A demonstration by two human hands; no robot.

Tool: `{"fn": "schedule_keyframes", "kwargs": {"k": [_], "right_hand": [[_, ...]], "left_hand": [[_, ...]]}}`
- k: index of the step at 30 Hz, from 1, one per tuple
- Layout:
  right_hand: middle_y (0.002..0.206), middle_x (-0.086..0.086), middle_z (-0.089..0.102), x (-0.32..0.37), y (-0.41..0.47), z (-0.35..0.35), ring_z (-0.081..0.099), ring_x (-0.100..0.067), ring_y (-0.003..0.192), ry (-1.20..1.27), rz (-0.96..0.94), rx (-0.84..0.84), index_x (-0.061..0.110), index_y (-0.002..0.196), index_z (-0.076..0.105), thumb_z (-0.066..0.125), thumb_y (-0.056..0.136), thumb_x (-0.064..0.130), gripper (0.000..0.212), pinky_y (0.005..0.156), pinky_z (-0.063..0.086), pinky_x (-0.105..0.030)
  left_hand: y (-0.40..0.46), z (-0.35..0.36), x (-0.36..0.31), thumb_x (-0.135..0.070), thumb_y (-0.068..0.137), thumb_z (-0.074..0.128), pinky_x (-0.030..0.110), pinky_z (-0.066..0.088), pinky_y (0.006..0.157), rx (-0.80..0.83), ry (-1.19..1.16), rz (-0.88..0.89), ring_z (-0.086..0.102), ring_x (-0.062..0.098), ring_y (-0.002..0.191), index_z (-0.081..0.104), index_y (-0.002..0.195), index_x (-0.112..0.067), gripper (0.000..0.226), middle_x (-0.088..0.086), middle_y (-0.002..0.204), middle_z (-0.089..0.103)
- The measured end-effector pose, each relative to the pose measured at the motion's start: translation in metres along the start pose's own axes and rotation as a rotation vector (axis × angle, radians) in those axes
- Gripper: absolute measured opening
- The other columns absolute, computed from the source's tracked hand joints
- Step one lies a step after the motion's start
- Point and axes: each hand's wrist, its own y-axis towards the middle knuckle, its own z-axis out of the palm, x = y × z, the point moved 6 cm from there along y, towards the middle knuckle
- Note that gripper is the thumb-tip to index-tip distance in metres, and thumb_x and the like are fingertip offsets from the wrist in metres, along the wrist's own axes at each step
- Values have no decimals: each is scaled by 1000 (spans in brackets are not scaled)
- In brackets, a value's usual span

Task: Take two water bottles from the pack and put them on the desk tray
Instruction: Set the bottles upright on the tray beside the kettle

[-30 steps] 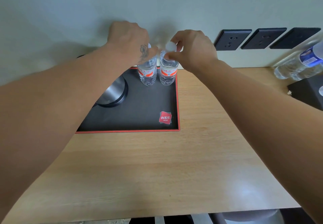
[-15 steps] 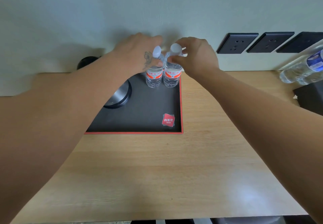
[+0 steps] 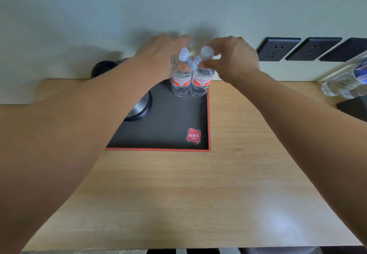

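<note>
Two clear water bottles with red-and-white labels stand upright side by side at the far right corner of the black, red-rimmed desk tray (image 3: 158, 149). My left hand (image 3: 160, 55) holds the left bottle (image 3: 181, 83) at its shoulder, thumb on the front. My right hand (image 3: 232, 57) pinches the neck of the right bottle (image 3: 200, 85) just under its white cap. Both bottles rest on the tray and touch each other.
A round metal kettle base (image 3: 139, 107) sits on the tray's left part, half hidden by my left forearm. Three dark wall sockets (image 3: 278, 48) line the wall at right. More water bottles (image 3: 345, 83) lie at the far right above a black box (image 3: 355, 109).
The two bottles have come together and now stand touching on the tray. My hands slid down from the caps to the necks and shoulders, so both caps show.
</note>
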Motion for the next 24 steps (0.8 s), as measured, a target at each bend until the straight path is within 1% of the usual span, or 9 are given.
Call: {"fn": "schedule_keyframes", "kwargs": {"k": [2,4,7,9,11,13,17,21,24], "right_hand": [[119,5,79,0,3,-1,72,-23,112,-1,5,4,34,117,78,85,79,50,42,81,50,-33],[119,5,79,-1,5,-2,72,-23,112,12,16,10,33,116,78,85,78,49,42,79,45,-31],[119,4,79,-2,1,-2,73,-23,113,35,41,11,32,116,78,86,77,48,43,85,54,-35],[118,4,79,-1,-3,-1,73,-22,112,53,58,4,32,117,78,86,77,50,44,89,58,-39],[117,5,79,0,-8,1,73,-19,111,87,71,-5,33,117,78,86,77,50,44,89,59,-39],[115,7,80,0,-11,2,74,-17,110,117,84,-13,33,116,78,85,78,49,42,88,59,-37],[115,6,81,1,-16,2,75,-19,109,141,105,-20,32,116,78,85,79,49,42,90,59,-39],[123,9,77,3,-21,3,72,-18,115,137,72,-20,31,124,72,87,78,48,51,90,58,-37],[134,9,73,6,-29,-1,68,-18,123,162,34,-17,27,137,64,88,78,50,68,95,56,-38]], "left_hand": [[1,0,1,-39,96,82,45,46,72,-9,-4,-2,61,45,92,53,117,-10,46,24,105,65],[2,2,1,-40,96,81,45,46,72,-14,-15,2,61,44,93,53,118,-10,47,21,105,64],[2,4,2,-41,96,81,44,47,73,-10,-39,8,60,42,91,53,117,-11,46,19,104,63],[1,3,5,-41,95,81,41,44,70,-14,-54,-1,58,40,88,54,116,-13,43,17,102,63],[-1,2,6,-40,95,82,38,39,69,-28,-72,-8,56,38,86,55,114,-14,42,14,99,62],[-3,2,5,-39,95,82,38,38,69,-35,-79,-9,55,38,85,54,114,-13,42,14,97,61],[-7,7,4,-37,100,77,40,39,68,-49,-87,1,53,38,82,49,122,-8,45,13,94,58],[-12,9,5,-39,101,76,41,38,66,-59,-92,-40,54,38,83,48,126,-3,52,15,94,58],[-21,6,5,-47,98,77,50,51,77,-48,-73,-73,60,40,92,48,132,-5,61,17,104,63]]}}
